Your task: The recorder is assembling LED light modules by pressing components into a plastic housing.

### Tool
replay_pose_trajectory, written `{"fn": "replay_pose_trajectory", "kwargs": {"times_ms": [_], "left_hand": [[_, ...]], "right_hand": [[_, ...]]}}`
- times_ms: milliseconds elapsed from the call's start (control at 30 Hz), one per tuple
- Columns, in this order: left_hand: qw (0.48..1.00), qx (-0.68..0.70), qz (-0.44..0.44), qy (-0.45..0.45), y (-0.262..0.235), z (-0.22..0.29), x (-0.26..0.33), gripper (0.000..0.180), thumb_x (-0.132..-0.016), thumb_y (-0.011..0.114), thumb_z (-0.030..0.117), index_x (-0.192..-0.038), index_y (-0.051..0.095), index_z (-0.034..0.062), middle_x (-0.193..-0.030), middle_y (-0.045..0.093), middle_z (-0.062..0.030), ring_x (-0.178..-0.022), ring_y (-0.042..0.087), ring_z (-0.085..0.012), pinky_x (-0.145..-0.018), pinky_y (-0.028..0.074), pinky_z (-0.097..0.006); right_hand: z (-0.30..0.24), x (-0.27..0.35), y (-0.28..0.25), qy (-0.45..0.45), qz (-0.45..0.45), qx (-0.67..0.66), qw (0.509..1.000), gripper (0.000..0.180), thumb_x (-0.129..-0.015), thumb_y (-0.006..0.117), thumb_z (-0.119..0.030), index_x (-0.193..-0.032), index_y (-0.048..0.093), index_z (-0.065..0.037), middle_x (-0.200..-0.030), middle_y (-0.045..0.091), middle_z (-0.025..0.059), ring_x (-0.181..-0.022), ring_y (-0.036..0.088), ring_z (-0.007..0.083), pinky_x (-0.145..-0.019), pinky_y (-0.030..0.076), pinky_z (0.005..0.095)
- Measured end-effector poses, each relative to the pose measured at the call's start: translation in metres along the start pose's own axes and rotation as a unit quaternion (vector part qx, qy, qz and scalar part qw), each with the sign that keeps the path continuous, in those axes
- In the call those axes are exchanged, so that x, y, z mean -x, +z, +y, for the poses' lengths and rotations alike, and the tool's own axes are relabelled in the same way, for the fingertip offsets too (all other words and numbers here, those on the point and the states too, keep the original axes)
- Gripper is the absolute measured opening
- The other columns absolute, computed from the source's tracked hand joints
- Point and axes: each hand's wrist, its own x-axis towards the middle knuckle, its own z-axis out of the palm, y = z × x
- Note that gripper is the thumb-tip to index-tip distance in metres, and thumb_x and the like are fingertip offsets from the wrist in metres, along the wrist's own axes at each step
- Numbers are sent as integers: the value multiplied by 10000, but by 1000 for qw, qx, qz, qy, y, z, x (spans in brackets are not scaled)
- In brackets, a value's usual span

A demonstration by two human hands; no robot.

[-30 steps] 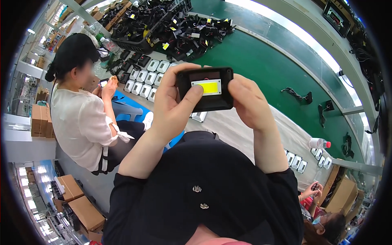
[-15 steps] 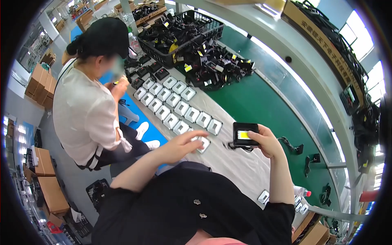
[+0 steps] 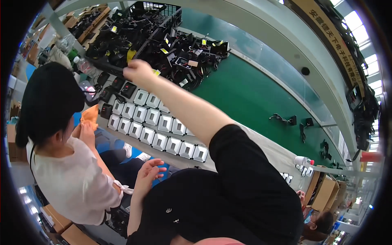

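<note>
- Black slatted plastic crate point(image 3: 112, 68), heaped full.
- Black rectangular lamps point(image 3: 192, 56) with yellow panels, piled just beside it.
- Square white frames point(image 3: 152, 117), in rows beyond left hand point(image 3: 149, 175), fingers apart.
- Right hand point(image 3: 140, 74), blurred, near crate and lamps; cannot tell its grip.

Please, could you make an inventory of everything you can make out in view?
Crate: one, black, upper left
Pile of cabled units: one, mostly black, beside the crate
White-framed units: over a dozen, white, rows at centre-left
Orange cloth: one, orange, in the left co-worker's hands
Co-workers: at least two, left one white-topped, left and lower right
Red-capped bottle: one, clear, right
Cardboard boxes: several, brown, lower corners
Right hand: one, bare, blurred, by the crate
Left hand: one, bare, lower centre
</note>
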Motion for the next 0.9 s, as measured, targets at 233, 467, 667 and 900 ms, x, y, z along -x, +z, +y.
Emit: {"fn": "replay_pose_trajectory", "kwargs": {"times_ms": [233, 467, 667, 900], "left_hand": [[996, 56, 53, -51, -23, -12, -29, 279, -929, 475, 137, -1184, 469, 25, -1123, 546, -101, -951, 589, -175, -780, 484, -279], [990, 74, 96, -75, -21, -18, -43, 279, -928, 477, 139, -1182, 471, 24, -1118, 547, -99, -953, 588, -171, -776, 487, -274], [986, 45, 129, -91, -4, -11, -42, 257, -928, 471, 126, -1163, 481, 22, -1107, 555, -96, -943, 592, -167, -770, 486, -268], [991, -39, 115, -56, 18, -2, -40, 248, -924, 467, 111, -1155, 488, 24, -1105, 554, -93, -934, 595, -162, -759, 483, -260]], "right_hand": [[138, 21, -194, -32, 342, 348, 872, 242, -717, 581, -88, -952, 617, -40, -984, 583, 159, -946, 559, 319, -840, 457, 394], [211, 3, -293, 322, 177, 427, 826, 619, -717, 666, -358, -1265, 459, -157, -1214, 470, 197, -1105, 503, 332, -942, 419, 385], [236, -14, -287, 269, 156, 480, 820, 440, -744, 642, -216, -1144, 499, -101, -1096, 554, 190, -1050, 545, 336, -892, 451, 385], [236, 79, -342, 213, 121, 505, 827, 139, -655, 554, -13, -776, 607, -57, -840, 625, 172, -889, 593, 336, -780, 476, 392]]}}
